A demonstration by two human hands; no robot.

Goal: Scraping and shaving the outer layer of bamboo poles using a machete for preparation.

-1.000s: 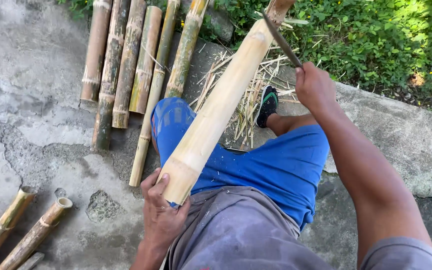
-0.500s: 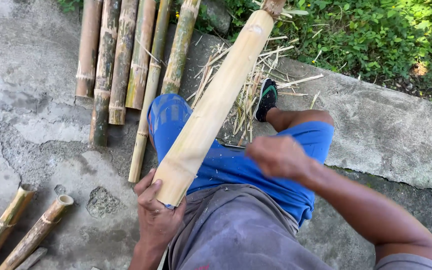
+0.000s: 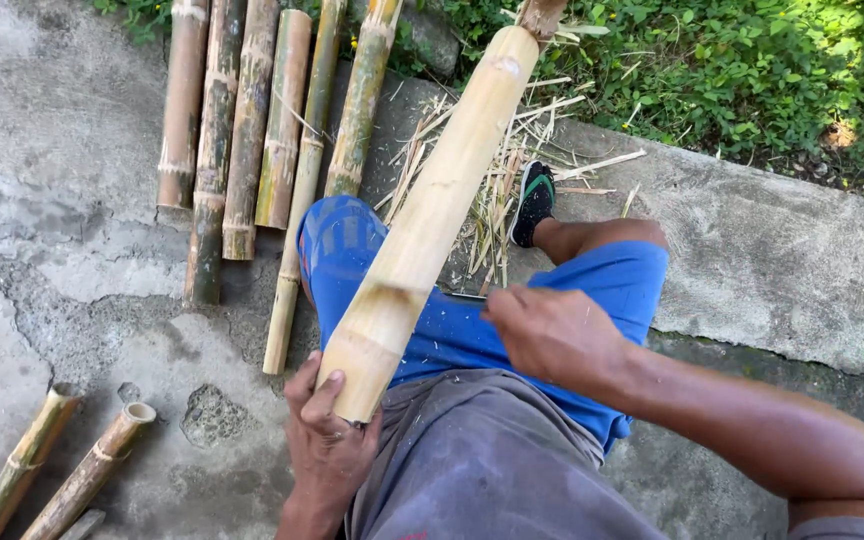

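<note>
A: Where is your bamboo pole [image 3: 432, 215] right now?

B: It slants across your lap, over your blue shorts [image 3: 472, 330], near end low, far end up by the grass [image 3: 752, 70].

A: And your hands?

B: Your left hand [image 3: 330, 440] cups the pole's cut end, its grip wrapped tight around it. Your right hand [image 3: 552, 335] is closed in a fist around a thin blade [image 3: 462, 295], lying just beside the pole.

A: Anything else nearby?

B: Greenish bamboo stalks [image 3: 252, 130] lie side by side on the concrete floor [image 3: 62, 250], with shavings [image 3: 492, 190] near your sandalled foot [image 3: 532, 200].
</note>
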